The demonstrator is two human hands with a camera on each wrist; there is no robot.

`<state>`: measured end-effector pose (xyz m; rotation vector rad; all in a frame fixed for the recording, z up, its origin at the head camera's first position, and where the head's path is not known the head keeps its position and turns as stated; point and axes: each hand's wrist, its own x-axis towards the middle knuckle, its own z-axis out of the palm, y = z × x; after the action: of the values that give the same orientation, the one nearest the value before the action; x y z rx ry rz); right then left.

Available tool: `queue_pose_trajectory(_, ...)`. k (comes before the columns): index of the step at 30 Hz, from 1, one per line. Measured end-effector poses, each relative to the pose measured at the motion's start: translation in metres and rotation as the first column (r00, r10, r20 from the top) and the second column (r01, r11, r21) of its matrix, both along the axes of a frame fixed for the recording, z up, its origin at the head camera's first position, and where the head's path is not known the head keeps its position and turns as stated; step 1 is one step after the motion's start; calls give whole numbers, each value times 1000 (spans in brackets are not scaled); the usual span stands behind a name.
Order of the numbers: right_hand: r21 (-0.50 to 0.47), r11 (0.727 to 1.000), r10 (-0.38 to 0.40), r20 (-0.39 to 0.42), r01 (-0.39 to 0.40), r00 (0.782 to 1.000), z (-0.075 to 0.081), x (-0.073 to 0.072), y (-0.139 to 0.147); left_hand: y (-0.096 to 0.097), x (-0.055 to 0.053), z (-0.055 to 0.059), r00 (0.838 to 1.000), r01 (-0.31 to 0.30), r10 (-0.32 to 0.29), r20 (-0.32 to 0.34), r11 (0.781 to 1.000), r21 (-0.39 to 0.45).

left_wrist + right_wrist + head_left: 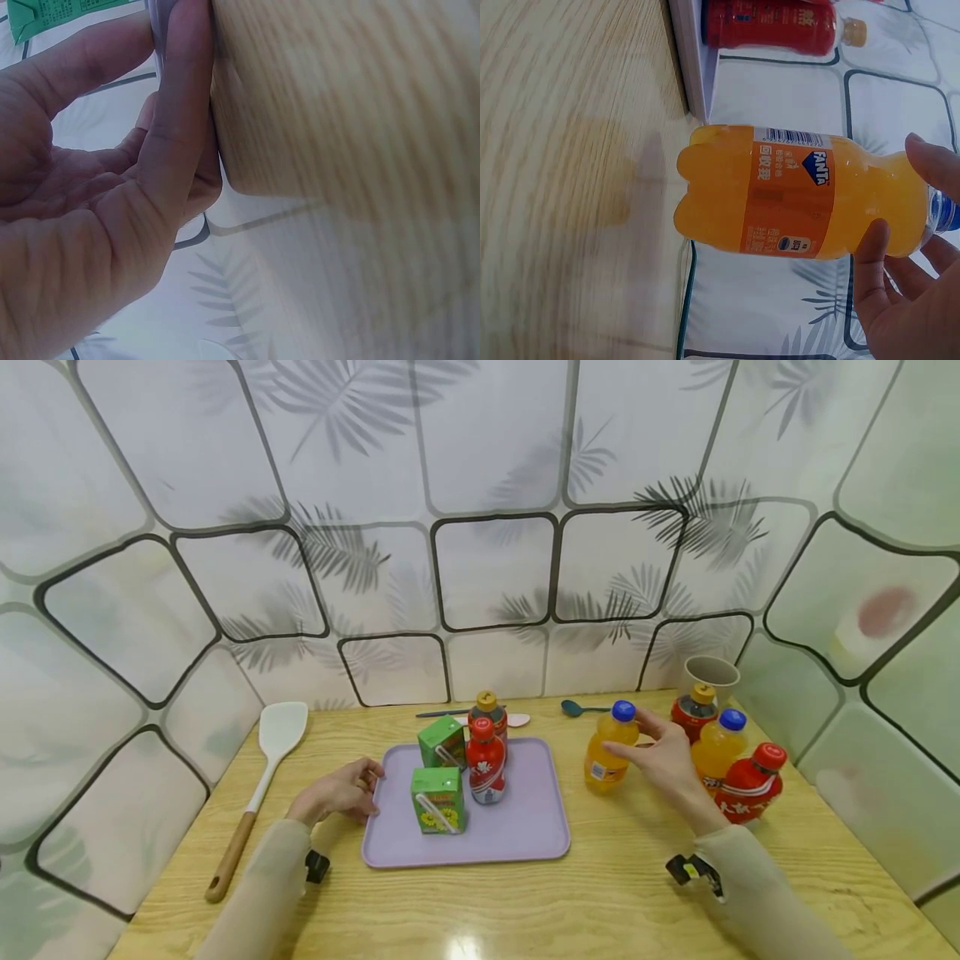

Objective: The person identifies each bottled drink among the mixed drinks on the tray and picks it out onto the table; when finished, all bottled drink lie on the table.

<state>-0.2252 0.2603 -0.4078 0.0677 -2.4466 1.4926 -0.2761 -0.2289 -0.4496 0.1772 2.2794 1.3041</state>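
Note:
My right hand [663,756] grips a Fanta bottle [791,195] of orange drink with a blue cap, thumb and fingers round its upper part. In the right wrist view the bottle's base appears slightly off the table. At the left edge of a light purple tray [517,839], my left hand [345,789] pinches the rim between thumb and fingers. On the tray stand two green juice cartons with straws, the nearer carton [438,802] and the farther carton [441,742], a red bottle [486,764] and a dark drink bottle [495,718] with a gold cap.
At the right stand another dark bottle [692,714], an orange bottle [718,752], a red bottle [750,785] and a beige cup [712,672]. A white spatula [273,739] lies left. Behind the tray are a dark green spoon [573,708] and a pink-white utensil [517,720].

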Motion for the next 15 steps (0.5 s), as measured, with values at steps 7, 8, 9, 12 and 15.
queue_pose_trajectory(7,-6,999,-34,6,34,999,-1,-2,8,0,0,0,1000,1,-1,3,1000,-7)
queue_pose_trajectory(8,-8,999,-42,4,42,999,-1,-3,9,0,0,0,1000,1,-1,2,1000,-5)
queue_pose_trajectory(9,-12,999,-51,3,51,999,-1,-4,10,-1,0,0,1000,2,-2,-1,1000,-5)
queue_pose_trajectory(12,-13,998,-67,-4,67,998,-1,-7,14,-1,0,0,1000,2,-2,-5,1000,0)
queue_pose_trajectory(15,-8,997,-75,-3,75,997,-1,-10,17,0,0,0,1000,4,-4,-4,1000,1)
